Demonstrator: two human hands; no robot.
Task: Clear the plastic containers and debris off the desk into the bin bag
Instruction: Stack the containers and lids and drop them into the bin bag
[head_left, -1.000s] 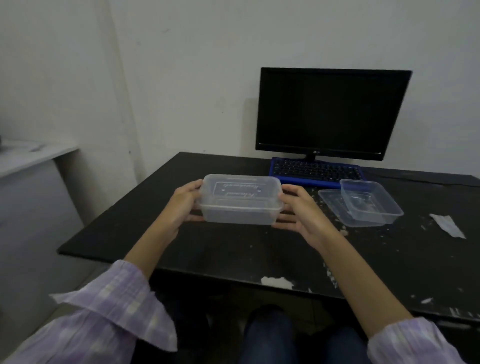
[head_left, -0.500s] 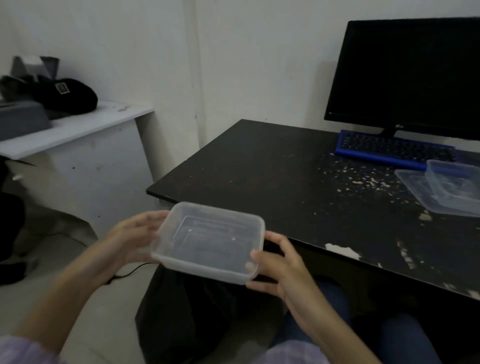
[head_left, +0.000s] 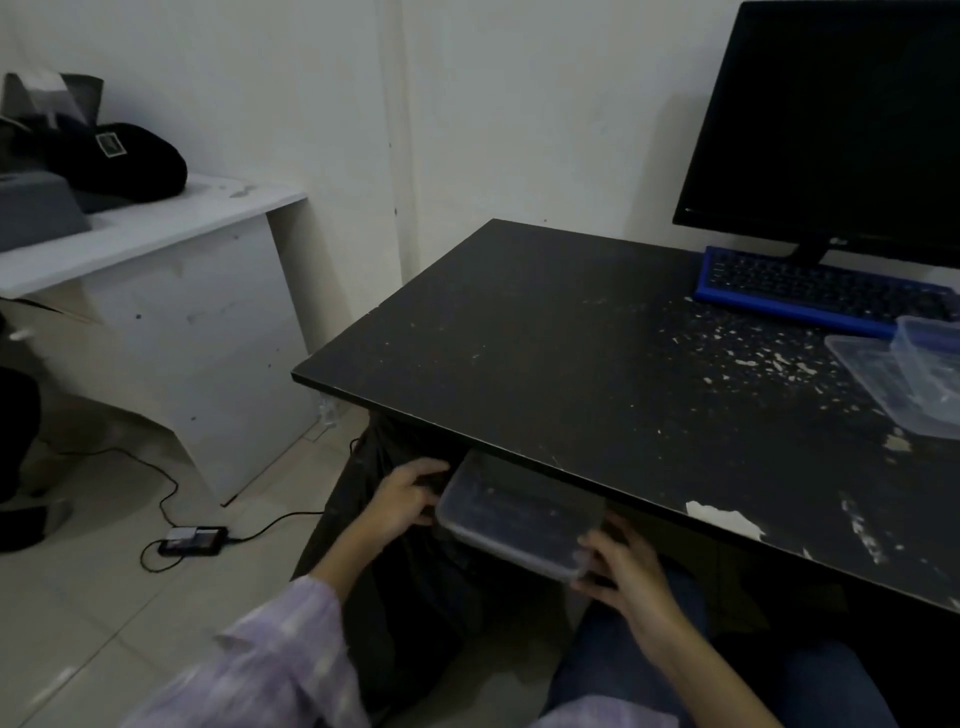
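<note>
We sit at a black desk in a dim, white-walled room with a pale tiled floor. Nearest us, our left hand and right hand grip opposite ends of a clear plastic container, held just below the desk's front edge and above the black bin bag. On the desk, pale debris lies scattered, and a second container sits on a lid at the right edge. Beyond stand a blue keyboard and a dark monitor.
</note>
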